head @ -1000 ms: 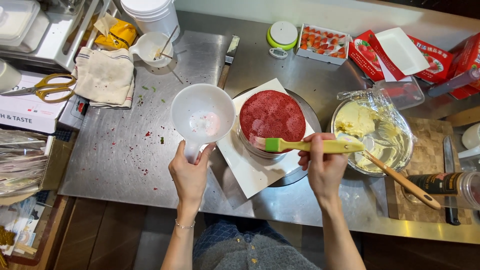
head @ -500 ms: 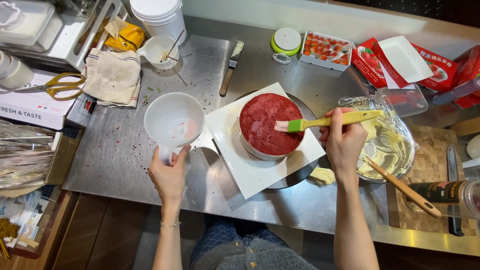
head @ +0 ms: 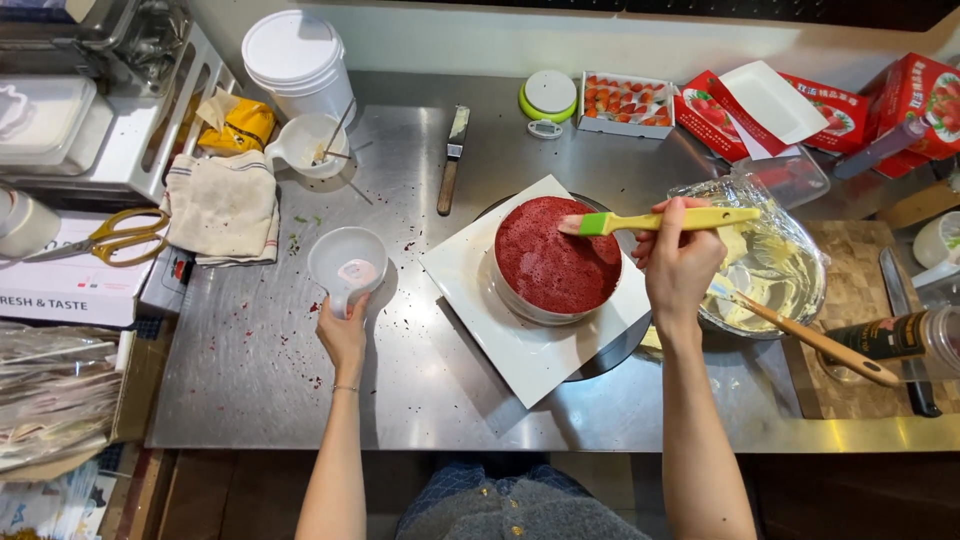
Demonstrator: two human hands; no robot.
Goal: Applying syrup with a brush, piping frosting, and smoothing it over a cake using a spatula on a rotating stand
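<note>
On the surface (head: 250,380), your cup (head: 347,265) sits left of the cake (head: 555,255); the bowl (head: 775,265) lies to its right.

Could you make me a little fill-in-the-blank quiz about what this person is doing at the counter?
1. The right hand holds a brush with a ____ handle over the red cake.
2. The left hand holds a small white ____ by its handle.
3. The cake stands on a square white ____.
4. The scissors at far left have ____ handles.

Missing words: yellow; cup; board; yellow
</note>
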